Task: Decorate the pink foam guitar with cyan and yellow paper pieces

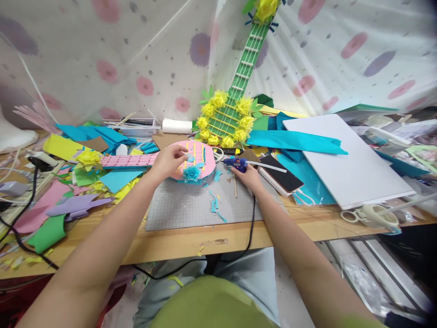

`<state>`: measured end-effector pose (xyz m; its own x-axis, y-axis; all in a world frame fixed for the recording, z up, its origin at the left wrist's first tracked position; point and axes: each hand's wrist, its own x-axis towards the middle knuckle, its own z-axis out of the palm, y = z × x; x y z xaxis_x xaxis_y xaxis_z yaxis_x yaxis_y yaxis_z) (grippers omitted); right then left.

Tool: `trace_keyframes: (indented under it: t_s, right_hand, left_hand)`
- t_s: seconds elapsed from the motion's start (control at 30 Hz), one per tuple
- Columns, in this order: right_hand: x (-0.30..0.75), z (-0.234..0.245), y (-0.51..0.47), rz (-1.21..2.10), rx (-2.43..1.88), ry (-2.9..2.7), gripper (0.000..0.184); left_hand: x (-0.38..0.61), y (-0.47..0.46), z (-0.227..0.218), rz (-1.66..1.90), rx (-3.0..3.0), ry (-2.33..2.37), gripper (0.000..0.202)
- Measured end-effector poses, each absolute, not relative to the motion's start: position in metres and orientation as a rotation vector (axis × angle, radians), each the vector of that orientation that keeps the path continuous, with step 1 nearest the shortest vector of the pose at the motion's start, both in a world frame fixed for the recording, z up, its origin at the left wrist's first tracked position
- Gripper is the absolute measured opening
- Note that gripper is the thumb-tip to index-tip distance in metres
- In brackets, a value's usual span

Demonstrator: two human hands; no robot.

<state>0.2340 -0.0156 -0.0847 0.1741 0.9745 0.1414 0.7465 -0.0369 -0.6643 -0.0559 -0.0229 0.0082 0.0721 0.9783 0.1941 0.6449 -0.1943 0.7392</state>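
Note:
A pink paper guitar [205,166] lies on the grey cutting mat [184,209], its neck pointing left, with a blue paper flower [191,173] on the near side of its body. Above that body my left hand [170,160] is closed in a pinch on a small light-blue paper piece [190,158]. My right hand [251,176] is wrapped round a dark blue hot glue gun [235,162], just right of the guitar. A white glue stick [269,166] sticks out of the gun's back. Its nozzle points left toward the guitar.
Behind stands a green paper guitar [223,119] with yellow flowers. A phone [282,173], white board [348,159] and tape roll [378,214] are on the right. Coloured paper scraps [73,205] crowd the left. The gun's black cord [251,228] hangs over the table edge.

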Motion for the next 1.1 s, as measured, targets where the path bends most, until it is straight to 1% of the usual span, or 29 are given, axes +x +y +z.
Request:
trace_keyframes:
  t_s: [0.1, 0.2, 0.27, 0.33, 0.43, 0.53, 0.63, 0.77, 0.9, 1.0, 1.1]
  right_hand:
    - [0.239, -0.077, -0.024, 0.272, -1.791, -1.690, 0.040]
    - [0.242, -0.067, -0.042, 0.103, -1.868, -1.681, 0.039]
    - [0.238, -0.058, -0.054, 0.178, -1.924, -1.702, 0.037]
    - [0.227, -0.048, -0.062, 0.381, -1.874, -1.768, 0.033]
    - [0.199, -0.030, -0.060, 0.671, -1.527, -1.811, 0.028]
    - [0.169, -0.014, -0.047, 0.900, -1.211, -1.820, 0.030]
    - [0.148, -0.001, -0.035, 0.902, -1.130, -1.895, 0.030]
    - [0.137, 0.008, -0.031, 0.780, -1.238, -2.011, 0.032]
    - [0.135, 0.006, -0.030, 0.745, -1.275, -2.032, 0.031]
    - [0.134, -0.001, -0.026, 0.782, -1.246, -1.972, 0.027]
    - [0.135, -0.007, -0.022, 0.906, -1.174, -1.816, 0.025]
  left_hand:
    - [-0.058, -0.025, 0.013, 0.836, 2.008, 1.585, 0.037]
    - [-0.060, -0.025, 0.019, 0.755, 2.114, 1.543, 0.044]
    - [-0.059, -0.023, 0.023, 0.699, 2.174, 1.520, 0.048]
    - [-0.056, -0.022, 0.026, 0.637, 2.241, 1.501, 0.052]
    - [-0.047, -0.020, 0.029, 0.521, 2.376, 1.459, 0.055]
    - [-0.038, -0.018, 0.030, 0.392, 2.471, 1.422, 0.055]
    - [-0.032, -0.018, 0.032, 0.342, 2.502, 1.429, 0.055]
    - [-0.030, -0.018, 0.034, 0.341, 2.547, 1.435, 0.053]
    - [-0.031, -0.017, 0.032, 0.354, 2.533, 1.429, 0.048]
    - [-0.033, -0.015, 0.029, 0.375, 2.505, 1.427, 0.047]
    - [-0.036, -0.014, 0.025, 0.458, 2.479, 1.371, 0.050]
